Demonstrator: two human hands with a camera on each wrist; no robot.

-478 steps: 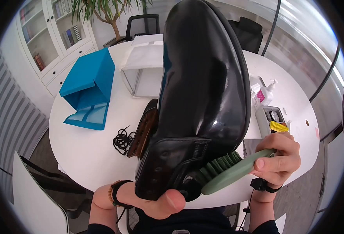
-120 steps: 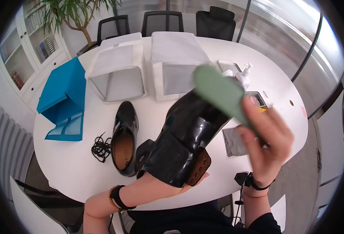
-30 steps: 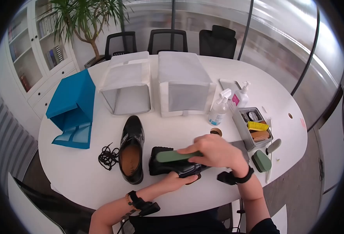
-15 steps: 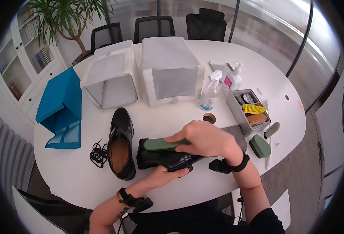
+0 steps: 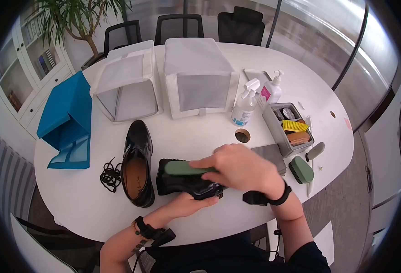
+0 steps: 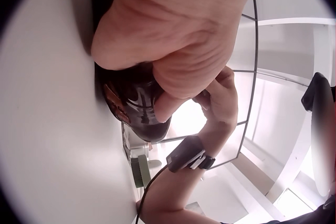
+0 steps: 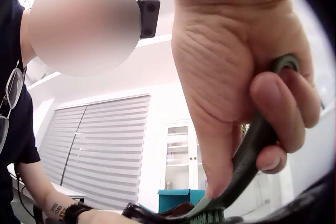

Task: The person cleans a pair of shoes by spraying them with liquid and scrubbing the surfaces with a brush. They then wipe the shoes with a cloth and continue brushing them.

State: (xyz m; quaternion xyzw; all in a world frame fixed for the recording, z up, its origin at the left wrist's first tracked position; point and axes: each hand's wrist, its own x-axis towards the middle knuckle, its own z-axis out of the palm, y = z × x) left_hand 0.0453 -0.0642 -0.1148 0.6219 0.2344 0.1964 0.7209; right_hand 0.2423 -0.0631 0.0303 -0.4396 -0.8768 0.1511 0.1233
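A black leather shoe [image 5: 195, 187] lies on its side at the front of the white table [image 5: 237, 218], its sole edge turned away from the person. My left hand [image 5: 182, 207] grips it from the near side; in the left wrist view, the fingers wrap over the glossy leather [image 6: 139, 95]. My right hand [image 5: 241, 167] holds a green-handled brush [image 5: 177, 168] along the shoe's upper side, and the right wrist view shows its green bristles [image 7: 206, 215] down at the leather. To the left stands the matching shoe [image 5: 137, 143], upright and unlaced, beside a heap of black laces [image 5: 111, 175].
Behind are a blue fabric box [image 5: 71, 113] and two pale fabric boxes [image 5: 200, 59]. At right stand a spray bottle [image 5: 244, 109], a pump bottle [image 5: 272, 91], a grey caddy [image 5: 278, 132] of brushes, another green brush [image 5: 302, 170] and a grey cloth [image 5: 269, 157].
The shoe, earlier held up in the air and brushed there, came down onto the table on its side. Over the last second, the brush stays along its upper side, with both hands nearly in place.
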